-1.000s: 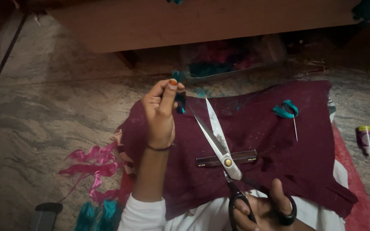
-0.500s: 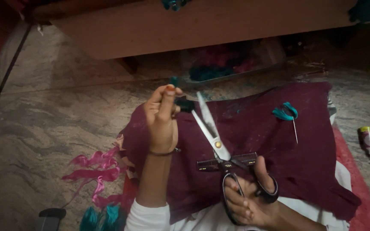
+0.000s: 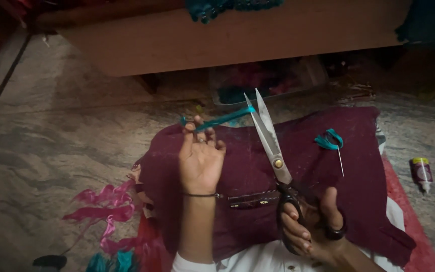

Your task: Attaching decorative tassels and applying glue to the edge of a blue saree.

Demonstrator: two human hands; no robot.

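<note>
- Two hands at work over a maroon cloth (image 3: 303, 151) spread across the lap, with the floor (image 3: 76, 146) around it.
- Left hand (image 3: 200, 158), at about 10 o'clock from the lap's middle: raised palm toward the camera, fingers closed in a pinch on one end of a teal strip (image 3: 222, 120).
- Teal strip: held taut in the air, running toward 2 o'clock from the pinch, far end lying right between the scissor blades near their tips.
- Right hand (image 3: 310, 224), at about 5 o'clock: fingers and thumb threaded through the black loops, gripping the scissors (image 3: 270, 143).
- Scissors: long steel blades pointing toward 11 o'clock, parted only a little, meeting the strip near the tips.
- Step in hand, by judgement: cutting or trimming the end of the teal strip; cut seemingly not yet made.
- Next move, by judgement: calls for keeping the strip taut with the left pinch, holding the blades square to it, and closing the loops firmly; a strip so near the tips may slip out rather than shear, so seating it deeper would help.
- Elsewhere: a second teal piece with a needle (image 3: 332, 143) on the cloth at 2 o'clock, a small glue bottle (image 3: 421, 174) at 3 o'clock, pink ribbon scraps (image 3: 101, 211) at 8 o'clock.
</note>
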